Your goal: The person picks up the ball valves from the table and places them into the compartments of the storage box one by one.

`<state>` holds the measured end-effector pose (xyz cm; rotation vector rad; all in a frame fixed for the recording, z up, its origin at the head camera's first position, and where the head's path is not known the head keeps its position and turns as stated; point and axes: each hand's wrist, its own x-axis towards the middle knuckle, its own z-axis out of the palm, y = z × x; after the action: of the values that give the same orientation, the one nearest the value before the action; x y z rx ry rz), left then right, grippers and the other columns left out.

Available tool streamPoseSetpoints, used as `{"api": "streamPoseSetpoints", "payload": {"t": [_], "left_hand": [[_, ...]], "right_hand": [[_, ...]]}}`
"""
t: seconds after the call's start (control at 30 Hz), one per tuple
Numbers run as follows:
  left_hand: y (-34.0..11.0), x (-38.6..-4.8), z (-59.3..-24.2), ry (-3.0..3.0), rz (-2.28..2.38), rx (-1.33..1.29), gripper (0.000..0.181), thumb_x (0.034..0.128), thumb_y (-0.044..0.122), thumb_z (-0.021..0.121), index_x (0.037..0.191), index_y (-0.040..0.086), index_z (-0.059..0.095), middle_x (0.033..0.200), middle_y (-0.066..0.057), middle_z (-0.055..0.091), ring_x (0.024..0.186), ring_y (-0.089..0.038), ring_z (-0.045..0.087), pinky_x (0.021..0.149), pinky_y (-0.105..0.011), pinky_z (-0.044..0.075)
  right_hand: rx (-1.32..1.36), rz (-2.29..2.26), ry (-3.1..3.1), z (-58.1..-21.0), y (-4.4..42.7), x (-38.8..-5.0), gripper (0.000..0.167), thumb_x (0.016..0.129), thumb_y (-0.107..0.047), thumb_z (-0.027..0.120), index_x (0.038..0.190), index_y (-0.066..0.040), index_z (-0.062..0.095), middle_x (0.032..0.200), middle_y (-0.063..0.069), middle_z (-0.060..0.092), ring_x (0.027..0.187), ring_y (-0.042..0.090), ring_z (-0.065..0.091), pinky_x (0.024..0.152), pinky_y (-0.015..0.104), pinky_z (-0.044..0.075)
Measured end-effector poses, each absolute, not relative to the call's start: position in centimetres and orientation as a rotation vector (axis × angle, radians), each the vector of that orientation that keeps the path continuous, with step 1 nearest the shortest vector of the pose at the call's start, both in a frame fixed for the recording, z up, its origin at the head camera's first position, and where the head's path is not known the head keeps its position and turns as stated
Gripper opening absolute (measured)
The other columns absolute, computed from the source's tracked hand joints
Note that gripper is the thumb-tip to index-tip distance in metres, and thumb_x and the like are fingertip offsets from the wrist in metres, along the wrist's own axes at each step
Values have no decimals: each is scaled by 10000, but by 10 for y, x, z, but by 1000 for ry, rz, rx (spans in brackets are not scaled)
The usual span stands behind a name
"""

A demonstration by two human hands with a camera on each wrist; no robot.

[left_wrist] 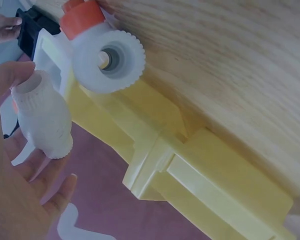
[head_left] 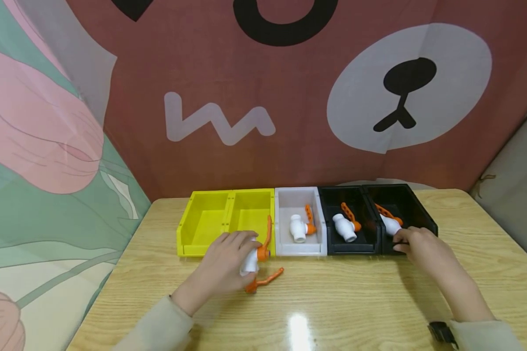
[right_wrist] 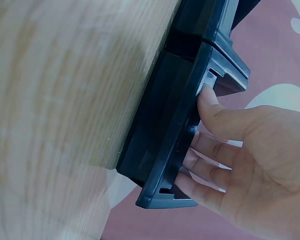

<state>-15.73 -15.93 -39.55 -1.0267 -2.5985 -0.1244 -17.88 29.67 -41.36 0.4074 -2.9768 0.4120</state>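
While left hand (head_left: pixel 225 260) pinches a white valve (head_left: pixel 249 263), right hand (head_left: pixel 423 248) is at rightmost bin (head_left: pixel 405 202), can't tell if gripping; looks like placing, next needs clean release.

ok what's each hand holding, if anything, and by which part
The left hand holds a white valve by its body, between thumb and fingers. Whether the right hand grips the valve in the rightmost bin cannot be told.

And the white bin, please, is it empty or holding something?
Not empty: in the head view, the white bin holds one white valve with an orange handle.
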Motion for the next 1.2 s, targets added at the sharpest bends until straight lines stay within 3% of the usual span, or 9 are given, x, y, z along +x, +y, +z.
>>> {"api": "streamPoseSetpoints", "payload": {"t": [0.57, 1.2], "left_hand": [[-162, -183, -397, -2607, -195, -944, 598, 719, 384, 848, 1226, 145, 640, 1340, -57, 553, 1195, -266, 552, 967, -444, 488], [-163, -210, -394, -2730, -190, -872, 579, 769, 388, 814, 1259, 144, 627, 1357, -67, 542, 1231, -284, 528, 1024, -480, 446]], "right_hand": [[417, 395, -2967, -413, 297, -179, 83, 830, -70, 772, 853, -106, 700, 841, 41, 660, 797, 332, 605, 654, 486, 525], [425, 392, -2970, -413, 297, -180, 80, 828, -73, 776, 872, -84, 710, 825, 35, 651, 783, 332, 604, 665, 496, 531]]}}
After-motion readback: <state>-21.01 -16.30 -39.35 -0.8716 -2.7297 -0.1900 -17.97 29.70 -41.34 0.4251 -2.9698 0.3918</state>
